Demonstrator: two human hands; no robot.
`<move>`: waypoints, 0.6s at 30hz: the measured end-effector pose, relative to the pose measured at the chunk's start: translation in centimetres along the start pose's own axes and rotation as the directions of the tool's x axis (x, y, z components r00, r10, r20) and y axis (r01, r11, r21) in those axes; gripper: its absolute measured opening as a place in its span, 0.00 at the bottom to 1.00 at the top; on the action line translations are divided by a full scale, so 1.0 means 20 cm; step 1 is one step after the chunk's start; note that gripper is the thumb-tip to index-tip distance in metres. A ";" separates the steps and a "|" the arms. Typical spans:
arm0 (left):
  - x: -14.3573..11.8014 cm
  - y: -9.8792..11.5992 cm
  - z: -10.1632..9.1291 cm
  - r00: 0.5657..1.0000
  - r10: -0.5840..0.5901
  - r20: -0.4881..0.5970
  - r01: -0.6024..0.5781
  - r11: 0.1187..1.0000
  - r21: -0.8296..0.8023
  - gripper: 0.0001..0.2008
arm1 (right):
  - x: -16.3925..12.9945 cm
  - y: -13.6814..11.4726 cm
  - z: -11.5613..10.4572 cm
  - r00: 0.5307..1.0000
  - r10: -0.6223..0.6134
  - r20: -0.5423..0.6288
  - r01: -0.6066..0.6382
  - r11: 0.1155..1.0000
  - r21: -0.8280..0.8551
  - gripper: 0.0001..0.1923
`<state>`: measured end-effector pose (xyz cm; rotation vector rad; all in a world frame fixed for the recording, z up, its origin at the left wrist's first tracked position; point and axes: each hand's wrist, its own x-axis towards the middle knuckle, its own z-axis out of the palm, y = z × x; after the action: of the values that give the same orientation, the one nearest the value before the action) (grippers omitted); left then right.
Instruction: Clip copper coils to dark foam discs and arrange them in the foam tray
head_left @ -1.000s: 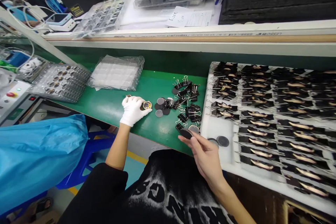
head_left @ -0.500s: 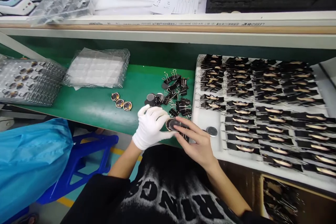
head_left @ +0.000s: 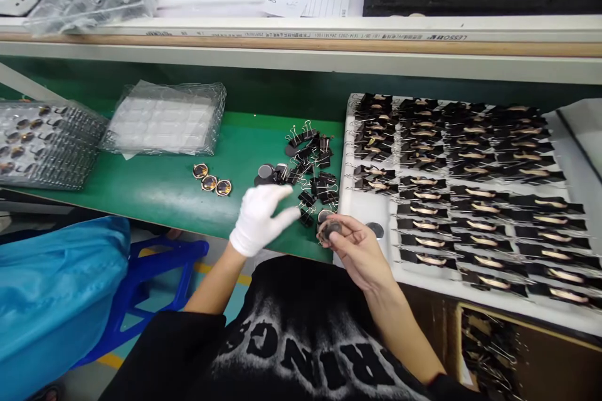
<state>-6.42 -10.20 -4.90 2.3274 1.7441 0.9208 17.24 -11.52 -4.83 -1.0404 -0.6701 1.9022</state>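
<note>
My right hand [head_left: 357, 250] is bare and pinches a small dark round disc [head_left: 332, 229] at the bench's front edge. My left hand [head_left: 261, 218], in a white glove, hovers with its fingers spread just left of the disc, over the green mat [head_left: 174, 188]. A heap of black binder clips [head_left: 314, 166] and a few grey discs [head_left: 266, 171] lie right behind both hands. Three gold-rimmed round parts [head_left: 211, 180] rest in a row to the left. One more dark disc [head_left: 375, 229] sits on the white tray [head_left: 371, 207].
The white tray at right holds several rows of clipped black parts [head_left: 470, 182]. Clear blister trays [head_left: 164, 119] and a tray with round parts [head_left: 37, 144] lie at the left. A raised shelf [head_left: 301, 44] spans the back. A blue bag [head_left: 56, 294] and blue stool [head_left: 155, 276] stand below left.
My left hand set down the gold-rimmed parts, came over to the right hand, then let go and drew back with fingers spread. My right hand lifted a disc and keeps it.
</note>
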 end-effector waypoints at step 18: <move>0.29 -0.02 0.06 0.860 -0.495 -0.121 0.364 0.763 -0.533 0.11 | -0.02 0.00 0.08 0.993 -0.118 0.003 0.117 0.990 0.077 0.12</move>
<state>-5.23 -4.57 -3.66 1.4471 1.7480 1.4101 15.89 -12.07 -3.83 -0.9253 -0.6433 1.8166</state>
